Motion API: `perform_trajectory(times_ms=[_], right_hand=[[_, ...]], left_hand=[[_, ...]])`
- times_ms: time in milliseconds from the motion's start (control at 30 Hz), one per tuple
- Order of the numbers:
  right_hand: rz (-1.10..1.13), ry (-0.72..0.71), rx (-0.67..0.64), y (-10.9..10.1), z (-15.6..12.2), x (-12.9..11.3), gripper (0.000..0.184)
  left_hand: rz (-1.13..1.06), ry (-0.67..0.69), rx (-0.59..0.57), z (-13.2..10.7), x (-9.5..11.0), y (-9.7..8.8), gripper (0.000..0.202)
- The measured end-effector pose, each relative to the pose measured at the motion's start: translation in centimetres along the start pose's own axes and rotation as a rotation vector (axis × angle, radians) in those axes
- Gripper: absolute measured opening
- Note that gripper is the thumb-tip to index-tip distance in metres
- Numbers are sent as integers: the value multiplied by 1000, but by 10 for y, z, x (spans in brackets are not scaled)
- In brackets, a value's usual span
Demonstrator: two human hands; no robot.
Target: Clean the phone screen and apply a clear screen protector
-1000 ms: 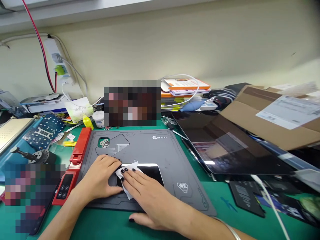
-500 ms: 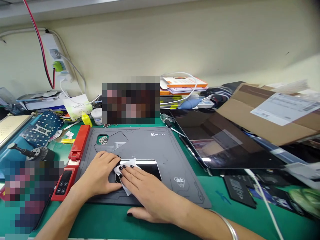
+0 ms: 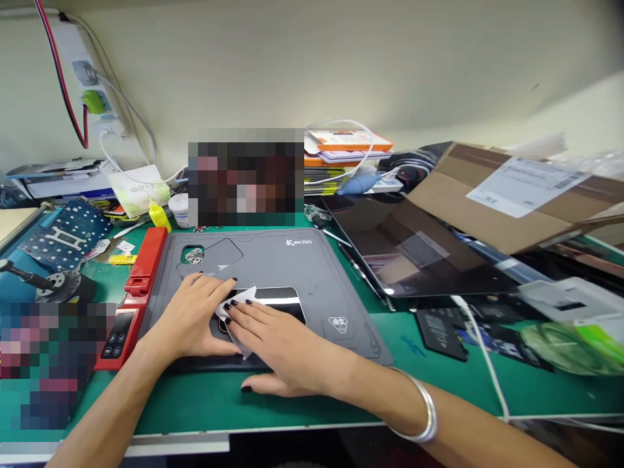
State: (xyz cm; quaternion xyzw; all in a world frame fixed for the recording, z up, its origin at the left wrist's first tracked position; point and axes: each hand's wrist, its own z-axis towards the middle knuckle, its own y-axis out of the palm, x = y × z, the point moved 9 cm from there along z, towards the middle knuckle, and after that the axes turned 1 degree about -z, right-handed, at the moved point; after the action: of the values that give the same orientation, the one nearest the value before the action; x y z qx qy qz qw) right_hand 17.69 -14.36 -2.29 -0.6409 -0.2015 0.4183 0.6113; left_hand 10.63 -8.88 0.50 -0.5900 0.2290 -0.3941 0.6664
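Wiping seems the step now; the right hand (image 3: pixel 287 344) lies nearly flat, pressing a white wipe (image 3: pixel 244 296) on the phone (image 3: pixel 285 299); the left hand (image 3: pixel 195 315) curves, half open, by its left end, grip hard to tell; more rubbing needs the phone steady on the grey mat (image 3: pixel 312 270).

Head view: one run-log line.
phone: on gray mat, dark glass up | white wipe: on phone's left part | right hand: fingers on wipe | left hand: open, at phone's left end
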Motion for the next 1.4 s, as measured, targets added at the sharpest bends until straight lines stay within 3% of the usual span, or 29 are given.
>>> perform_trajectory(times_ms=[233, 667, 800, 967, 1167, 1233, 1333, 1400], right_hand=[[-45, 62, 8, -1, -4, 11, 86], [-8, 44, -12, -2, -3, 8, 72], [5, 49, -18, -3, 0, 8, 68], [-64, 46, -12, -1, 2, 12, 77], [-222, 385, -37, -4, -19, 39, 85], [-198, 299, -57, 0, -18, 31, 89], [-81, 62, -63, 6, -8, 9, 90], [-40, 25, -71, 6, -2, 6, 89]], left_hand=[[39, -35, -22, -1, -5, 3, 88], [30, -47, -30, 0, -4, 4, 77], [14, -35, -60, -1, -4, 4, 81], [-10, -23, -56, -3, -9, 2, 90], [11, -16, -70, -3, -14, 6, 77], [15, -25, -72, -3, -14, 6, 77], [-5, -30, -72, -4, -13, 5, 78], [-16, -27, -80, -5, -12, 5, 81]])
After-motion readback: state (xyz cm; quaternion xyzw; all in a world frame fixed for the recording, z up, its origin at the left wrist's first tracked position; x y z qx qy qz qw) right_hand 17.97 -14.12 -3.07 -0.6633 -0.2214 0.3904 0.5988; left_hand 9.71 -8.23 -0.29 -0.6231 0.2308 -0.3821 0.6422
